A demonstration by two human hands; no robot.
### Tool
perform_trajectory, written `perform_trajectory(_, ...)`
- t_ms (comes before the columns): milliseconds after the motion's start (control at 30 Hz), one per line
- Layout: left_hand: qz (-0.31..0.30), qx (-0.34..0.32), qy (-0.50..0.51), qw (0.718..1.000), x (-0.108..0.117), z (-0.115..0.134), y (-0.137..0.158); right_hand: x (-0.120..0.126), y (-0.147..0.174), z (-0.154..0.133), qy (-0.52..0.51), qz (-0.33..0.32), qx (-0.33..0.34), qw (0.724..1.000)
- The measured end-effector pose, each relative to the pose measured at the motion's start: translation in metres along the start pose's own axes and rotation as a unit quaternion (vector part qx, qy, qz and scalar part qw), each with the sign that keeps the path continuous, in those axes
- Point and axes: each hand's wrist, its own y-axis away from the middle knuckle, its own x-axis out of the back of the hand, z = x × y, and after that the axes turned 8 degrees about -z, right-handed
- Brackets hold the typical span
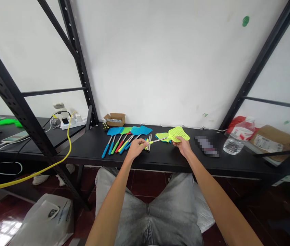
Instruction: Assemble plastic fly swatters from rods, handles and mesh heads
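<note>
From where I watch, the yellow-green fly swatter is just right of the frame's centre, lifted above the black table and lying nearly level across the view, its perforated head to the right. The left hand pinches the handle end between thumb and fingers; the right hand grips the head's lower edge, thumb over its face. I judge this two-ended hold keeps the thin metal shaft steady and in line, since one hand alone would let the head tip or twist.

Behind and below the shaft, I make out loose flat heads, yellow-green over blue, and beside them a few slim rods, partly hidden by the left hand; they seem set close for easy reach.

Left of centre, a fanned row of swatters lies with heads toward the wall and handles toward the person, probably so each can be picked up without tangling. An open cardboard box stands behind the row.

Farther right I see a blurred-out dark object, then a clear bottle, tilted in my view, near a brown package at the right edge.
</note>
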Motion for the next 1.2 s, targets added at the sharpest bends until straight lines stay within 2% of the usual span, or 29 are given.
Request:
perform_trajectory(400,0.018,0.005,0.022,1.0,-0.002,-0.011,-0.004,-0.004,0.001,-0.001,0.02,0.006,0.001,1.0)
perform_trajectory(833,-0.002,0.028,0.053,0.998,-0.002,-0.002,-0.001,-0.005,0.004,-0.004,0.026,-0.013,-0.002,1.0)
perform_trajectory(1200,-0.022,0.022,0.0,0.999,0.001,0.002,0.002,-0.003,0.003,-0.002,0.037,-0.023,-0.007,0.999)
